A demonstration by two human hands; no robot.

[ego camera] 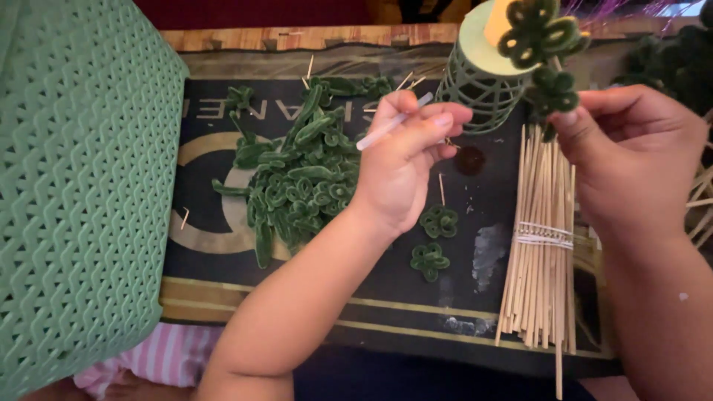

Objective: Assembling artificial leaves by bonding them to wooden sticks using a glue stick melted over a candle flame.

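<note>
My left hand (405,160) pinches a thin white stick-like tool (392,123) above the dark mat (223,245). My right hand (631,160) holds a dark green pipe-cleaner flower piece (553,93) by its stem, up near a second looped green flower (536,33). A pile of green pipe-cleaner loops and leaves (297,178) lies left of my left hand. Two small green flower loops (438,221) (430,260) rest on the mat under my left wrist.
A bundle of thin wooden sticks (538,238), tied with white thread, lies under my right hand. A green woven basket (74,193) fills the left side. A small pale green lattice holder (483,74) stands at the back. More dark green fuzzy material (679,59) sits far right.
</note>
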